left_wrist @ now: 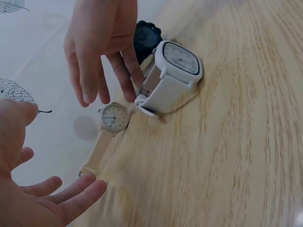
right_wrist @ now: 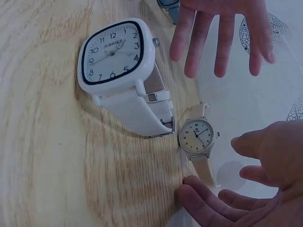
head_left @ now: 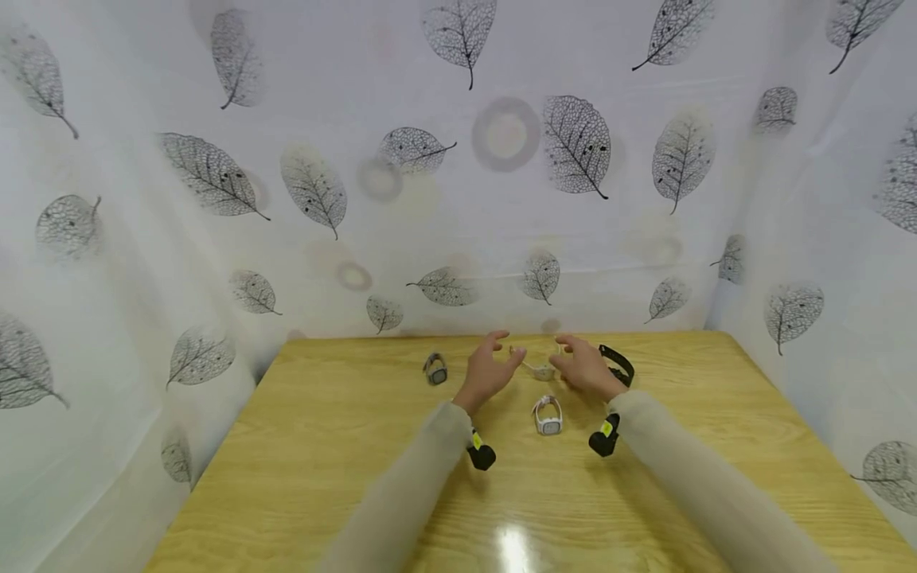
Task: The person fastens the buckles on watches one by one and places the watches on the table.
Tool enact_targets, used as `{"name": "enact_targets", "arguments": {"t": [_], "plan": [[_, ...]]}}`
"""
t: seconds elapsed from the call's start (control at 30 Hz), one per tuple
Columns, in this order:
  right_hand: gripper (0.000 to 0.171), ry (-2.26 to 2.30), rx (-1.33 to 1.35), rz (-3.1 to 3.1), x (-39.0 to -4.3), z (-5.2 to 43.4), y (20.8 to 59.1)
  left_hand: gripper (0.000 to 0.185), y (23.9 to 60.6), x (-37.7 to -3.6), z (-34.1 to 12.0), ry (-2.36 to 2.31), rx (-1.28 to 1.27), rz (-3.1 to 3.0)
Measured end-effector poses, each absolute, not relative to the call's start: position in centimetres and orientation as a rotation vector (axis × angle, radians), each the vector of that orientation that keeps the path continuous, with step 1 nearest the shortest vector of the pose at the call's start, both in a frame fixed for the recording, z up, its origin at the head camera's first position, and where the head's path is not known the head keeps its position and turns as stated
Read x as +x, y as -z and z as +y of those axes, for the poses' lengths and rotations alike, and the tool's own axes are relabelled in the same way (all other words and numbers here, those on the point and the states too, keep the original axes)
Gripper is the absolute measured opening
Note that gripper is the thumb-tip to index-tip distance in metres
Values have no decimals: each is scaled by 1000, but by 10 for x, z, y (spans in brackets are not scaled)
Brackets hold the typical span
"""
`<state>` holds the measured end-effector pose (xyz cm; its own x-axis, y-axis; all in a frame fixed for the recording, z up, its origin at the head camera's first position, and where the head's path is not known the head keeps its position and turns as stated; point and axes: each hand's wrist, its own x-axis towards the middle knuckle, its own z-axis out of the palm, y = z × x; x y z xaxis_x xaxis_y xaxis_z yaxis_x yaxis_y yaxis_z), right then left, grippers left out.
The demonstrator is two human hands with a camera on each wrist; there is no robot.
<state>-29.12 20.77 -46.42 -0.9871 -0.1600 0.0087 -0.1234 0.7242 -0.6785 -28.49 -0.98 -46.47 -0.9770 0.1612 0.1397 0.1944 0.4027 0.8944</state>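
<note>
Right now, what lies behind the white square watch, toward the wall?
Behind the white square watch lies a small cream round-faced watch, between the left hand and right hand. Its strap ends are partly hidden by fingers.

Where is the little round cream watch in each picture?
Head view: the small cream watch lies far back on the table, between the two hands.
Left wrist view: left of middle, at the table's edge.
Right wrist view: lower right.
Shared landmark: the big white square watch beside it.
</note>
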Motion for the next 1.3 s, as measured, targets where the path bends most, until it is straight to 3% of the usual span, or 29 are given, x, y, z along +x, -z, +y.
{"name": "enact_targets", "arguments": {"t": [0.93,1.3], "plan": [[52,1307,-106,2775,-300,195,476,39,489,-292,22,1659,-143,-2642],[50,1315,-78,2798,-298,196,478,19,493,-296,33,1546,-127,-2657]]}}
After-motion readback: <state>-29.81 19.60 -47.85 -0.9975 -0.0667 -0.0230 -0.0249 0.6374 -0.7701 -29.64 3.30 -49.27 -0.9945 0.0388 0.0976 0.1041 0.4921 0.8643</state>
